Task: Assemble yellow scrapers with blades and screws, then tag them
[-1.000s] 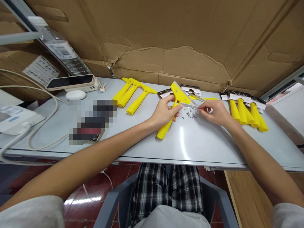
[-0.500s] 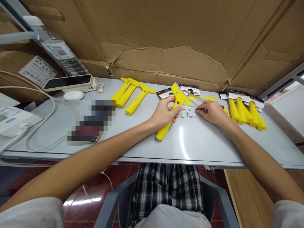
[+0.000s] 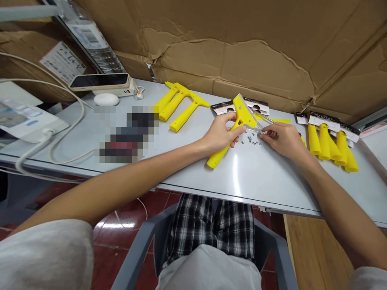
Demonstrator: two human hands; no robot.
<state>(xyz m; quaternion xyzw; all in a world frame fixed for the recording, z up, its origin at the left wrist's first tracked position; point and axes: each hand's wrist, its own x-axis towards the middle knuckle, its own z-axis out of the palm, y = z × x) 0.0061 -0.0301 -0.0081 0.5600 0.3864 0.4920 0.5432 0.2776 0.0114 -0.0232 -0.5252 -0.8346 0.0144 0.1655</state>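
My left hand (image 3: 221, 135) is closed around the handle of a yellow scraper (image 3: 245, 117), whose wide head points up and away from me. A pale metal strip edges the head, and one screw shows in its face. Close to the head's right corner, my right hand (image 3: 282, 139) has its fingertips pinched together; what they hold is too small to make out. A thin metal shaft (image 3: 266, 118) runs behind these fingers, and I cannot tell whether they touch it. Several small screws (image 3: 254, 142) lie loose on the table beneath both hands.
Several yellow scraper handles (image 3: 186, 114) lie left of my hands on the white table (image 3: 187, 161). More yellow-handled scrapers with black-and-white cards (image 3: 328, 121) lie at right. A phone (image 3: 99, 81), white case (image 3: 105, 99) and cables are at left. Cardboard (image 3: 266, 64) stands behind.
The view has shifted, so the table things sit further right in the picture. My left hand keeps hold of the scraper, and my right hand stays pinched by its head.
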